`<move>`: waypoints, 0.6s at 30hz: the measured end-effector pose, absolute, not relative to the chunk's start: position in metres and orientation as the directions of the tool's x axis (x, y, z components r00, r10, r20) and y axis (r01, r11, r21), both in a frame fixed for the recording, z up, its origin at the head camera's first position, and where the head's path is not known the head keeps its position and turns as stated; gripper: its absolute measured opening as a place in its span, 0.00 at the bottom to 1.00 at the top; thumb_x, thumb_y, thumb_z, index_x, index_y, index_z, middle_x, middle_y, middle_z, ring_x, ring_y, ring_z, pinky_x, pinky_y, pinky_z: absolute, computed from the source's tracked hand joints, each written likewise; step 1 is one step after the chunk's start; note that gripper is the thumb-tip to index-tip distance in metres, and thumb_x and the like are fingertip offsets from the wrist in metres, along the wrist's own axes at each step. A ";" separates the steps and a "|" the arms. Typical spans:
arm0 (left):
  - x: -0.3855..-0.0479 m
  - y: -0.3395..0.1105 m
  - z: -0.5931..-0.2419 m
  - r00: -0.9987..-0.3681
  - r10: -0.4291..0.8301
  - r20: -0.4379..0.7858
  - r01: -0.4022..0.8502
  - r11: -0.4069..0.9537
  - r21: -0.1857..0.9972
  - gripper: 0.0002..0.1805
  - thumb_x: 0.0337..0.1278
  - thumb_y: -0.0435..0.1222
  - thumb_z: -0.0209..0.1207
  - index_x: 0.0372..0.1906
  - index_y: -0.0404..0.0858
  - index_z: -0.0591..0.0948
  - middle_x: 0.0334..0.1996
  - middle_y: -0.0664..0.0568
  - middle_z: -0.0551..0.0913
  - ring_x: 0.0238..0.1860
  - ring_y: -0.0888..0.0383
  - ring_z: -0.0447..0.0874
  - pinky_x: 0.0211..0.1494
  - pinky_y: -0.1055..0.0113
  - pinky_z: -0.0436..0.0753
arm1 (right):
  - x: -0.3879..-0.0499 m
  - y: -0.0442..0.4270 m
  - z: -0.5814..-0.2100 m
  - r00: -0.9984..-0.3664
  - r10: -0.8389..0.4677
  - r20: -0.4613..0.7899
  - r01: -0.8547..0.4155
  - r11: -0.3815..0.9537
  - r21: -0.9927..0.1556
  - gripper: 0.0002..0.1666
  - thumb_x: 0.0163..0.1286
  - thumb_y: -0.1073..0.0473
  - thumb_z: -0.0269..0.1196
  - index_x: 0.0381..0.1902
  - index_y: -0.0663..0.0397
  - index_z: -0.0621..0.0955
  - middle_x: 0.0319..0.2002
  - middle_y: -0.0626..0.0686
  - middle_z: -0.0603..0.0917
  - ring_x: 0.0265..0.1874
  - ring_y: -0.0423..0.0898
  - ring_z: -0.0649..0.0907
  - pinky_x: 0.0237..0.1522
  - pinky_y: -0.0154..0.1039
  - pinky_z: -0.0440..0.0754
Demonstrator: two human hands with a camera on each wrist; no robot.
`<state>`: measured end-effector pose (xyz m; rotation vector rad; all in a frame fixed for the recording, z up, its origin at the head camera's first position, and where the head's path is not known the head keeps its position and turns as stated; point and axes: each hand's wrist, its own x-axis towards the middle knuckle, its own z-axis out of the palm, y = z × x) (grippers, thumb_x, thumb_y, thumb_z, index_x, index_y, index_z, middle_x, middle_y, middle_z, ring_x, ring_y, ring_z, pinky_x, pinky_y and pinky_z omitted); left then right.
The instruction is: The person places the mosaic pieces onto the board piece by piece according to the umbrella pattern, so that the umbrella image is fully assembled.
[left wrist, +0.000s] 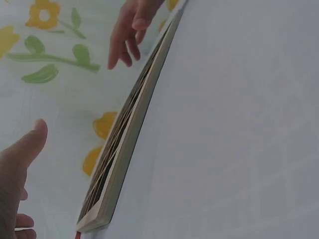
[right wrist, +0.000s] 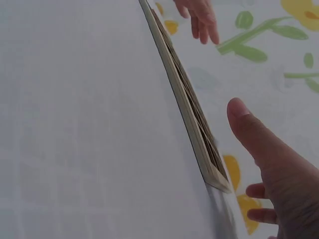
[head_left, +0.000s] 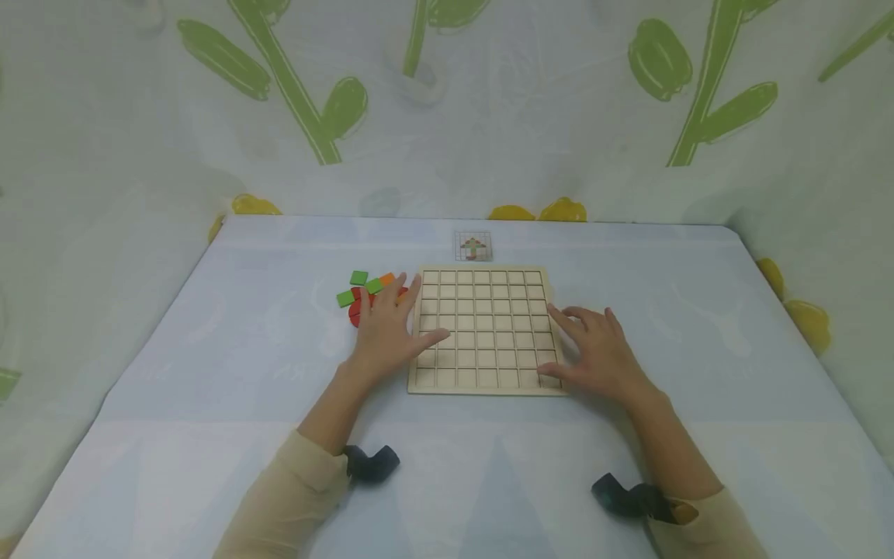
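A square wooden grid board (head_left: pixel 486 322) with rows of small recesses lies flat in the middle of the table. Over its left edge hovers my left hand (head_left: pixel 384 326), fingers spread and holding nothing, close to a group of coloured tiles. Among these are a green tile (head_left: pixel 359 277), an orange tile (head_left: pixel 387 279) and a red round-edged piece (head_left: pixel 354 313); the hand hides some of them. At the board's right edge my right hand (head_left: pixel 594 353) has its thumb and fingers apart, with nothing in it. Whether its fingertips touch the board I cannot tell.
Behind the board lies a small pattern card (head_left: pixel 472 246) with a coloured figure on a grid. A pale cloth covers the table (head_left: pixel 244 349). A white curtain with green leaves (head_left: pixel 344 107) and yellow flowers stands around it. Dark wrist devices (head_left: pixel 373 464) sit at both cuffs.
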<state>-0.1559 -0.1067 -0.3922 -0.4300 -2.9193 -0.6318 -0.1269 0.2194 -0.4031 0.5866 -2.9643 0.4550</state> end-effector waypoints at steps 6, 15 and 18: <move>-0.165 -0.111 -0.395 -0.960 0.230 0.162 0.278 0.862 0.424 0.50 0.49 0.64 0.57 0.73 0.42 0.57 0.70 0.41 0.58 0.70 0.43 0.55 0.70 0.40 0.43 | -0.130 0.228 -0.406 -0.908 -0.385 0.169 -0.420 0.848 -0.323 0.51 0.49 0.39 0.71 0.68 0.54 0.67 0.57 0.63 0.71 0.58 0.62 0.67 0.63 0.64 0.53; -0.180 -0.120 -0.400 -0.988 0.097 0.121 0.151 0.773 0.616 0.45 0.50 0.62 0.59 0.71 0.46 0.63 0.63 0.41 0.64 0.64 0.42 0.62 0.60 0.41 0.64 | -0.132 0.237 -0.411 -0.903 -0.388 0.187 -0.430 0.833 -0.349 0.50 0.47 0.40 0.72 0.66 0.54 0.70 0.57 0.61 0.69 0.56 0.64 0.65 0.55 0.61 0.63; -0.184 -0.124 -0.401 -0.990 0.065 0.124 0.130 0.751 0.648 0.43 0.50 0.60 0.60 0.69 0.45 0.66 0.61 0.40 0.66 0.62 0.43 0.63 0.60 0.42 0.65 | -0.133 0.239 -0.413 -0.907 -0.386 0.168 -0.421 0.827 -0.374 0.52 0.45 0.41 0.73 0.66 0.55 0.70 0.57 0.61 0.69 0.57 0.64 0.65 0.56 0.62 0.66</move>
